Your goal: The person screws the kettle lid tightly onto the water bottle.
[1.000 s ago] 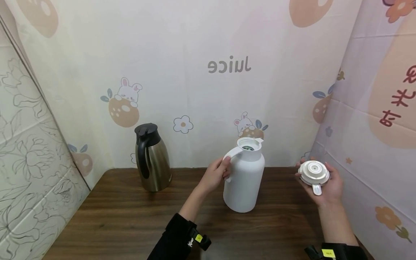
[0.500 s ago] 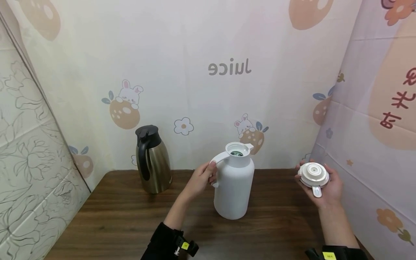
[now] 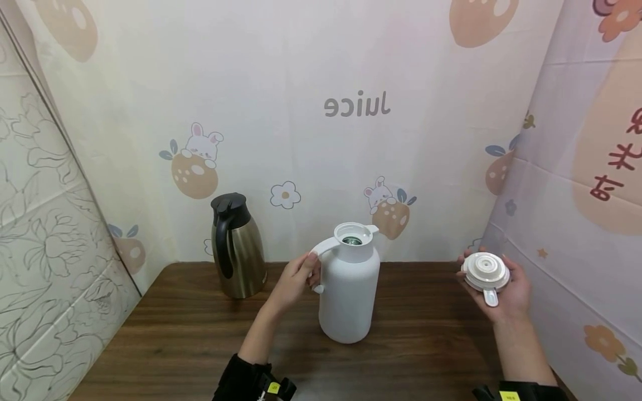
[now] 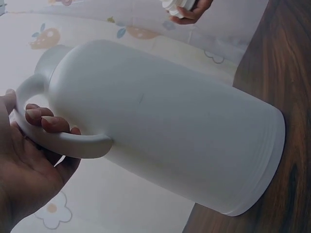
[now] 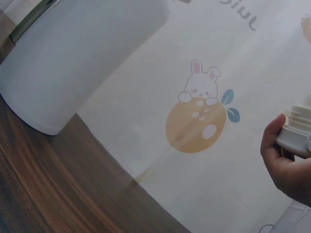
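Observation:
My left hand (image 3: 295, 281) grips the handle of a white thermos jug (image 3: 349, 295), fingers curled through it, as the left wrist view also shows. The jug is upright with its mouth uncovered, and a shiny greenish inside shows there. Its base is low at the wooden tabletop (image 3: 416, 345). Off to the right, my right hand (image 3: 516, 295) holds the jug's white lid (image 3: 486, 268) from below, stepped underside up, its small tab pointing toward me. In the right wrist view, a curled digit (image 5: 274, 131) presses the side of the lid (image 5: 295, 138).
A brass-coloured vacuum jug (image 3: 244, 262) with a black top and handle stands at the back left of the table. A printed cloth backdrop (image 3: 281, 139) rises behind the table, and another printed cloth (image 3: 562, 250) borders it on the right.
My left hand has carried the white thermos jug leftward and a little toward me. The right hand with the lid has stayed nearly in place. The brass-coloured jug has not moved.

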Demonstrator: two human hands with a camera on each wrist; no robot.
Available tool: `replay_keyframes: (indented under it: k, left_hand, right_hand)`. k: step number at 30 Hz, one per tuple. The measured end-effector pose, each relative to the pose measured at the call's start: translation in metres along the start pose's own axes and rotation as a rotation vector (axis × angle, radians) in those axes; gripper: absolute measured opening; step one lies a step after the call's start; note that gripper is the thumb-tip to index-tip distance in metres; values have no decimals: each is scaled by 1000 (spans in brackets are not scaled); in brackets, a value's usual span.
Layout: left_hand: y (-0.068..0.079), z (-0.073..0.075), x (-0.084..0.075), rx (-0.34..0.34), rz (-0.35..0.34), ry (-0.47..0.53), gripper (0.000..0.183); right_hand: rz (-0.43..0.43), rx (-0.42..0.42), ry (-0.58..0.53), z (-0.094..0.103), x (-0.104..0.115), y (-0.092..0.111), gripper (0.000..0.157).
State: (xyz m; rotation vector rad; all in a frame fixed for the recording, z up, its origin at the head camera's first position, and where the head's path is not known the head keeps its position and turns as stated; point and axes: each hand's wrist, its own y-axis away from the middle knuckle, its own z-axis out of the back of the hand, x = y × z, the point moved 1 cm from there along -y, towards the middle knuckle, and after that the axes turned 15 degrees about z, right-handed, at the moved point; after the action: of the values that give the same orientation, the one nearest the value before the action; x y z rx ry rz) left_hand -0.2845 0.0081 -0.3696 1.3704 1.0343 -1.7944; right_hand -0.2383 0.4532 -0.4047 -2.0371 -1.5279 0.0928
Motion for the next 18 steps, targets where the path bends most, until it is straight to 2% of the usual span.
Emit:
replay_keyframes:
  k: [3, 7, 14, 18]
  left_hand:
    - [6, 3, -9, 4, -7, -4, 43]
    - [8, 7, -10, -1, -9, 20, 43]
    - [3, 9, 1, -15, -58, 33, 42]
    - [-3, 9, 13, -64, -65, 65, 38]
  right_hand:
    - [1, 7, -2, 1, -1, 0, 45]
    - [-7, 12, 0, 2, -2, -1, 46]
    - [-13, 17, -17, 1, -4, -1, 45]
    - [-19, 20, -9, 0, -7, -2, 45]
